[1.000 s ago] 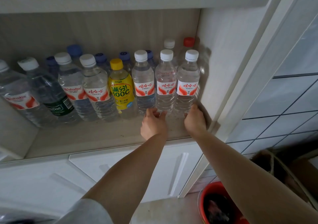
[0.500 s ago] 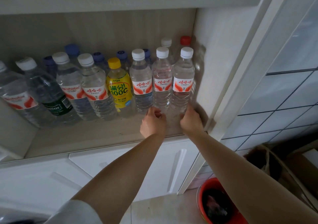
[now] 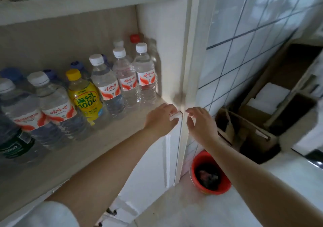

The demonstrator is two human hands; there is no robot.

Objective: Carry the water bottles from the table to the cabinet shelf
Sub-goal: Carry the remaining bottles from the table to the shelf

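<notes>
White cabinet at left and centre of frame; tiled wall (image 3: 244,55) at upper right; pale floor along the bottom. Open shelf (image 3: 97,150) across the left half, light wood finish, upper shelf above it at top left holding blurred packets.

Bottles: upright on the shelf, packed in rows from the left edge to the cabinet's right side wall. Clear plastic, ribbed bodies, mostly white caps, white labels with red swirls. Three front bottles at centre frame: rightmost bottle (image 3: 146,76) just beside the side wall, middle bottle (image 3: 126,81) touching or nearly touching it, third bottle (image 3: 106,87) to the left. Yellow bottle (image 3: 85,97) next in line, yellow cap, yellow label marked 100C. Further white-capped bottles at lower left, one with a green label (image 3: 15,146), blurred. Blue caps and one red cap (image 3: 135,38) in the back row.

Left hand (image 3: 161,120): centre frame, at the shelf's front right corner, fingers extended and loosely bent, gripping nothing. Contact with the shelf edge cannot be determined.

Right hand (image 3: 201,123): right of the cabinet's edge post, fingers spread and relaxed, empty.

Both hands below and right of the three front bottles, clear of them; rightmost bottle nearest the left hand.

Red bucket (image 3: 209,174) on the floor at lower centre-right, dark contents. Cardboard boxes (image 3: 253,132) at right.
</notes>
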